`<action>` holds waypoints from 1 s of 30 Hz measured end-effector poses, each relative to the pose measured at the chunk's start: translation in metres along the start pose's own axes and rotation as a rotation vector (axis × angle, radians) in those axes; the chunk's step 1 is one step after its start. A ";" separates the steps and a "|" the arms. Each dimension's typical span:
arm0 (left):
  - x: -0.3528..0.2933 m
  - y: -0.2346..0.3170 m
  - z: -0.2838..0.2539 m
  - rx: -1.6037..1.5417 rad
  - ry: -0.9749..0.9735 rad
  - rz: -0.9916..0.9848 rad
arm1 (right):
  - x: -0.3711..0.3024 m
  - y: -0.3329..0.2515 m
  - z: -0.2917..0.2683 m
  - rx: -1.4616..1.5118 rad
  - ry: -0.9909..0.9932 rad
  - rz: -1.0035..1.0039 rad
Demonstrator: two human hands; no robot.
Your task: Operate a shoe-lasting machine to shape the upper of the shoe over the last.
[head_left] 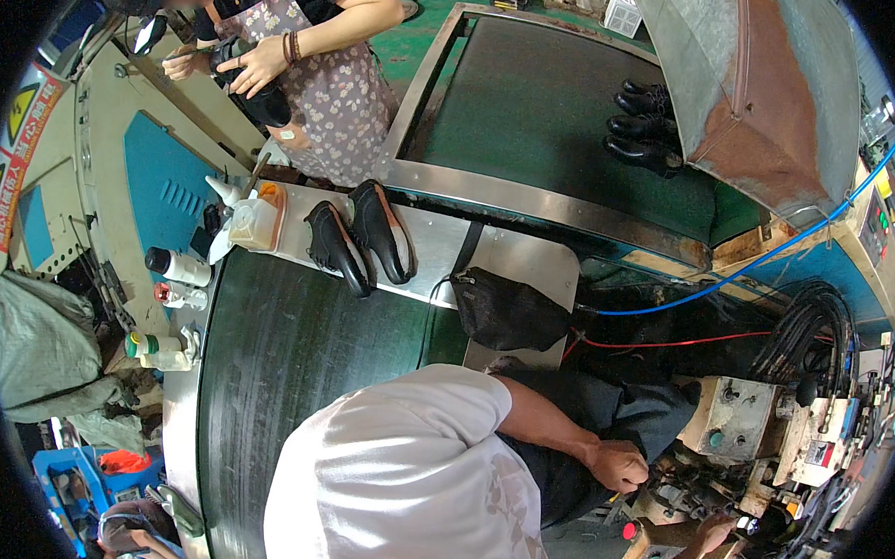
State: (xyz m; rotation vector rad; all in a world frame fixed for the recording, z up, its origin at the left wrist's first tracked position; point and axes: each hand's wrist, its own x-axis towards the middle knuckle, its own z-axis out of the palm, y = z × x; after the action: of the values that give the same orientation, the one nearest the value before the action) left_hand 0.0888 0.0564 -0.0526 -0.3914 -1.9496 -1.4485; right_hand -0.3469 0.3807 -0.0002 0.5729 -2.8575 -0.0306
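My left hand (618,466) is closed in a fist beside my dark trousers, above the cluttered metal parts of a machine (672,494). A small yellow tip shows under it, but what it grips is hidden. Lower right, my right hand (716,534) reaches in among the machine parts. Its fingers are drawn together near a small pale knob (746,525), and I cannot make out what is in them. A worn cream metal block (730,417) with round holes sits ahead of my hands. My white sleeve and shirt fill the lower middle.
Black shoes (380,230) lie on a steel ledge beside a dark conveyor belt (271,357); a black bag (509,312) is near my shoulder. Bottles (177,265) line the left edge. A person in a floral apron (335,115) holds a dark shoe. A blue hose (747,266) crosses at right.
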 end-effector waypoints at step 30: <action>0.000 0.005 -0.005 0.029 -0.017 -0.039 | 0.004 0.019 0.014 -0.073 0.104 -0.117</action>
State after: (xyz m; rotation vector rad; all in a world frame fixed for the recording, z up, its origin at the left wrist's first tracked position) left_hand 0.0934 0.0536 -0.0477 -0.3557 -1.9999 -1.4441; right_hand -0.3609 0.3969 -0.0119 0.7051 -2.7074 -0.1206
